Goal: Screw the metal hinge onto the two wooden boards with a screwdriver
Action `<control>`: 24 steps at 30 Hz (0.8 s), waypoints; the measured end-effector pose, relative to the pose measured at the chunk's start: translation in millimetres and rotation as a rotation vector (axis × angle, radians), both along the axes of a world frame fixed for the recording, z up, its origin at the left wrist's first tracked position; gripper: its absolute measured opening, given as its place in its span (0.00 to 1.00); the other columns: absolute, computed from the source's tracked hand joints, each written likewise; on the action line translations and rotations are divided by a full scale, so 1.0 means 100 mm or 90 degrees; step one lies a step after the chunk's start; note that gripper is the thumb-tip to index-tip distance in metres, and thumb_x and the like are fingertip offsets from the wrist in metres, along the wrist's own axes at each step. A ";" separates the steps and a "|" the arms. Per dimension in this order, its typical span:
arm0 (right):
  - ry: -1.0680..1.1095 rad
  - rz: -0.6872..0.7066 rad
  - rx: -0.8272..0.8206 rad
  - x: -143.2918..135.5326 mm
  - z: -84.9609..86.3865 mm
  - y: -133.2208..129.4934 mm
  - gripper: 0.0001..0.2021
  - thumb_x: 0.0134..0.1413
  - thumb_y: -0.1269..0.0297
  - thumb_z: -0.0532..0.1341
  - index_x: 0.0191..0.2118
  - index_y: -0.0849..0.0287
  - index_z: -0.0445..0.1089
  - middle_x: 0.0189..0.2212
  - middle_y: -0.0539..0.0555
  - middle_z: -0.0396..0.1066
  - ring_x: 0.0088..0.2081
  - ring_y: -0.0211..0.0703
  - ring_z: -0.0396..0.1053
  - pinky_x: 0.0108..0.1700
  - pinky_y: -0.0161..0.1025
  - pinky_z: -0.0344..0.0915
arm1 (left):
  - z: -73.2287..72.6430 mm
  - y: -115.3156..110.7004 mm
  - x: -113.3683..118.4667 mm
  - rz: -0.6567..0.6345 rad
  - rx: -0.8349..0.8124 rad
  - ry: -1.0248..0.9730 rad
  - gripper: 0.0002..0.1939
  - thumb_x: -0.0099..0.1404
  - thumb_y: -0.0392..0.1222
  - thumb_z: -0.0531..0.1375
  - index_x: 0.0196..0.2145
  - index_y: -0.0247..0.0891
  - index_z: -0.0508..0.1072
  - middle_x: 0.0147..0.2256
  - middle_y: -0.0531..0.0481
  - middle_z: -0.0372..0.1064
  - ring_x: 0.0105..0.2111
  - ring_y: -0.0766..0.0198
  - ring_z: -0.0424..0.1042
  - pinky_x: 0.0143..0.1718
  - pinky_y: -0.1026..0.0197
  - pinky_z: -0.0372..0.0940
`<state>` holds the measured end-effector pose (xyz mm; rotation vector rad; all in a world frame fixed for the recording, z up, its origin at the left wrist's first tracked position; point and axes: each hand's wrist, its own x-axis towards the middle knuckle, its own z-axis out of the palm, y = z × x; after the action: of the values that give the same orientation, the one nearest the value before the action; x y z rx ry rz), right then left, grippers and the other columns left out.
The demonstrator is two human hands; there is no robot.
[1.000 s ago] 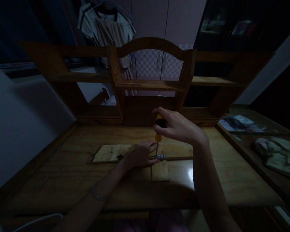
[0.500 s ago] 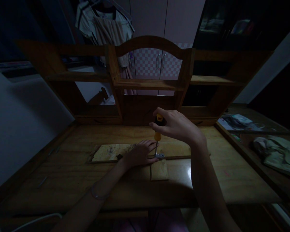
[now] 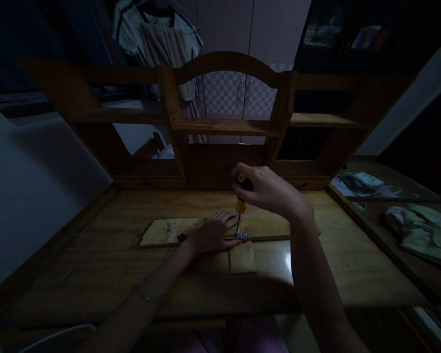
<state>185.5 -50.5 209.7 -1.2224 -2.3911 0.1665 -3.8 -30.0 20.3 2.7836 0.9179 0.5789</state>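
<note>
My right hand (image 3: 266,189) is wrapped round the yellow and black handle of a screwdriver (image 3: 240,205), which stands nearly upright. Its metal shaft reaches down to a small metal hinge or bracket (image 3: 243,236); the tip's exact contact is too small to make out. The metal piece lies where a long thin wooden board (image 3: 268,227) meets a short wooden piece (image 3: 242,260). My left hand (image 3: 213,233) lies flat on the long board with its fingers stretched out on either side of the shaft, the thumb close to the metal piece.
The wooden desk top (image 3: 125,274) carries the boards. A wooden shelf unit (image 3: 228,127) rises along its back edge. Near the left side lies a thin metal rod (image 3: 64,277). A white cable (image 3: 59,333) runs at the front left, and folded cloth (image 3: 422,228) lies at the right.
My right hand has turned slightly on the screwdriver handle, its thumb shifting up and to the right. The left hand and the boards stay in place.
</note>
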 end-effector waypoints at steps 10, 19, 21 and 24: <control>0.001 -0.005 -0.012 0.01 0.03 -0.02 0.14 0.59 0.60 0.57 0.49 0.59 0.69 0.42 0.57 0.75 0.41 0.46 0.72 0.46 0.39 0.62 | -0.01 0.00 0.00 0.004 -0.001 0.002 0.34 0.64 0.59 0.62 0.63 0.42 0.63 0.59 0.43 0.64 0.57 0.50 0.66 0.58 0.50 0.64; -0.006 -0.003 -0.030 0.02 0.05 -0.03 0.16 0.60 0.62 0.56 0.51 0.60 0.69 0.38 0.56 0.75 0.37 0.43 0.71 0.43 0.38 0.61 | -0.01 0.00 -0.01 0.004 -0.002 0.008 0.34 0.65 0.59 0.61 0.63 0.40 0.63 0.58 0.42 0.65 0.57 0.50 0.66 0.58 0.51 0.64; -0.002 -0.001 -0.023 0.02 0.04 -0.02 0.14 0.60 0.61 0.56 0.50 0.60 0.69 0.38 0.56 0.75 0.38 0.44 0.71 0.43 0.38 0.61 | 0.00 0.00 -0.01 0.004 -0.005 0.009 0.35 0.65 0.60 0.61 0.63 0.41 0.62 0.58 0.42 0.64 0.57 0.51 0.66 0.58 0.51 0.64; 0.000 -0.003 -0.017 0.02 0.03 -0.02 0.13 0.61 0.61 0.56 0.49 0.59 0.69 0.38 0.55 0.75 0.40 0.45 0.72 0.45 0.38 0.61 | 0.00 0.00 -0.01 0.007 -0.005 0.015 0.35 0.65 0.60 0.60 0.63 0.42 0.62 0.59 0.43 0.64 0.58 0.51 0.65 0.59 0.51 0.63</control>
<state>187.1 -52.2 212.8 -1.2396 -2.3934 0.1968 -4.8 -30.5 20.5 2.7857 0.9386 0.5436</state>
